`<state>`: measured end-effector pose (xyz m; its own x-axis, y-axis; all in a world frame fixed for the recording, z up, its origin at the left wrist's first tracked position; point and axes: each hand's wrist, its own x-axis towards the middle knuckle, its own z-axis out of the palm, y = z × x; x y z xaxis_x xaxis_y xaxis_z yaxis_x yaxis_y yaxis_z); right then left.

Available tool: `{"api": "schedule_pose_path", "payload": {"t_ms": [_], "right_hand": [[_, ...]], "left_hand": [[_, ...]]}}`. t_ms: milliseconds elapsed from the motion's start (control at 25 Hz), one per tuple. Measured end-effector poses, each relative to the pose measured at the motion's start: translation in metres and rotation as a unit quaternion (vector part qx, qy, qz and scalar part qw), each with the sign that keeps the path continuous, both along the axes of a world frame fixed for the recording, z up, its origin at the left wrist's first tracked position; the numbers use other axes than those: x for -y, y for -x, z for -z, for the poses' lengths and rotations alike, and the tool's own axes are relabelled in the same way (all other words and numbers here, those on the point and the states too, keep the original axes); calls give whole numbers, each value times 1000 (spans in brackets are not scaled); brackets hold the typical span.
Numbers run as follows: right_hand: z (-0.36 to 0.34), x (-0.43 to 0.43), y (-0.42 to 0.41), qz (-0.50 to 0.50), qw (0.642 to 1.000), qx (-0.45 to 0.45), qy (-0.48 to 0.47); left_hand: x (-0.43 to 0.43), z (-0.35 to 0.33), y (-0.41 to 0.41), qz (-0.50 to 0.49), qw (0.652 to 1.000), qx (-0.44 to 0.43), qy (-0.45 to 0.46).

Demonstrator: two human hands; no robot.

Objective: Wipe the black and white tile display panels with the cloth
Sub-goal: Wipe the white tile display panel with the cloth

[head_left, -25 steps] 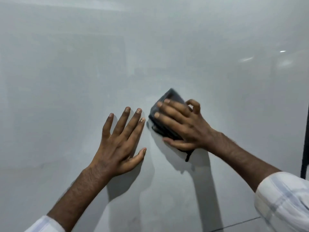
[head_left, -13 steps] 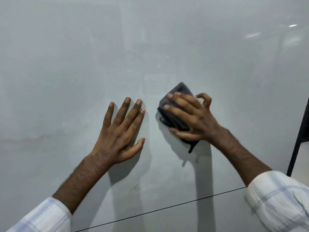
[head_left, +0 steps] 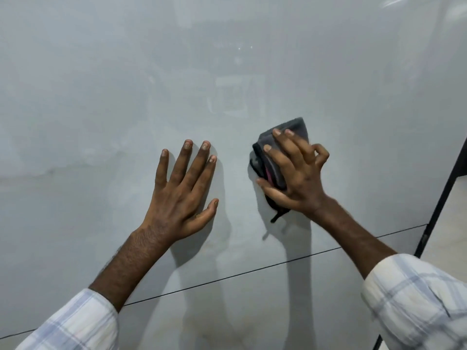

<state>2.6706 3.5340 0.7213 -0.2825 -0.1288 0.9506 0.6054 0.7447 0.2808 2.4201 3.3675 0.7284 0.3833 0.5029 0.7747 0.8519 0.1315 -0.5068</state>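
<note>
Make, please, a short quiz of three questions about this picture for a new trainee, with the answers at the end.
1. True or false: the left hand lies flat, with straight fingers, on the white panel.
2. Which hand holds the dark grey cloth against the panel?
A. the left hand
B. the right hand
C. both hands together
3. Fill in the missing word, above or below: the thin dark joint line runs across the panel ___ both hands.

Key: 1 true; 2 B; 3 below.
</note>
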Motion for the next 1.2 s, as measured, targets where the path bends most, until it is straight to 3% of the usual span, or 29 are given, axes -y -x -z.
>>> {"api": "schedule_pose_path", "payload": {"t_ms": [40, 120, 200, 280, 360, 400, 520, 560, 640, 680, 720, 760, 840, 880, 920, 960, 1000, 1040, 1080, 1120, 1200], "right_hand": [[27, 5, 9, -6, 1000, 19, -5], [64, 16, 10, -36, 987, 142, -60], [56, 7, -8, -29, 979, 186, -73], [41, -4, -18, 18, 998, 63, 21], [63, 7, -6, 26, 987, -92, 127], [89, 19, 9, 19, 986, -89, 139], [144, 42, 26, -27, 990, 135, 30], [144, 36, 19, -38, 988, 145, 27], [144, 20, 5, -19, 994, 45, 95], [153, 15, 3, -5, 984, -62, 169], [166, 12, 2, 8, 944, -204, 258], [179, 14, 6, 4, 866, -362, 345], [181, 19, 23, -45, 669, -593, 446], [174, 27, 36, -48, 611, -629, 478], [165, 38, 51, -37, 608, -624, 490], [164, 48, 66, -30, 671, -573, 470], [169, 64, 80, -19, 765, -477, 432], [179, 83, 92, -5, 862, -341, 375], [189, 93, 95, 5, 930, -196, 311], [197, 87, 89, 4, 965, -82, 247], [201, 63, 65, 4, 984, 0, 178]], "left_hand": [[0, 5, -1, -3, 1000, 1, 1], [1, 13, -1, -4, 1000, 0, 6], [3, 18, 1, 0, 1000, -2, 13], [3, 21, 1, -1, 1000, 1, 10], [3, 28, 0, 3, 1000, 11, 8], [3, 31, -1, 2, 1000, 14, 7], [3, 36, -1, 9, 1000, 13, 7], [3, 37, 0, 16, 1000, 11, 8], [1, 38, 2, 18, 1000, 10, 1], [1, 39, 2, 18, 1000, 13, -4], [0, 39, 1, 20, 1000, 18, -7], [-1, 40, 1, 23, 1000, 19, -10], [-4, 40, 2, 23, 999, 13, -20], [-4, 41, 1, 27, 999, 15, -24], [-5, 42, 1, 32, 999, 18, -30], [-7, 43, 1, 35, 999, 21, -36], [-8, 44, 1, 37, 998, 22, -42], [-8, 44, 1, 36, 998, 23, -47], [-8, 44, 1, 36, 998, 23, -51], [-8, 44, 1, 40, 998, 24, -51], [-7, 46, 2, 55, 997, 26, -48]]}}
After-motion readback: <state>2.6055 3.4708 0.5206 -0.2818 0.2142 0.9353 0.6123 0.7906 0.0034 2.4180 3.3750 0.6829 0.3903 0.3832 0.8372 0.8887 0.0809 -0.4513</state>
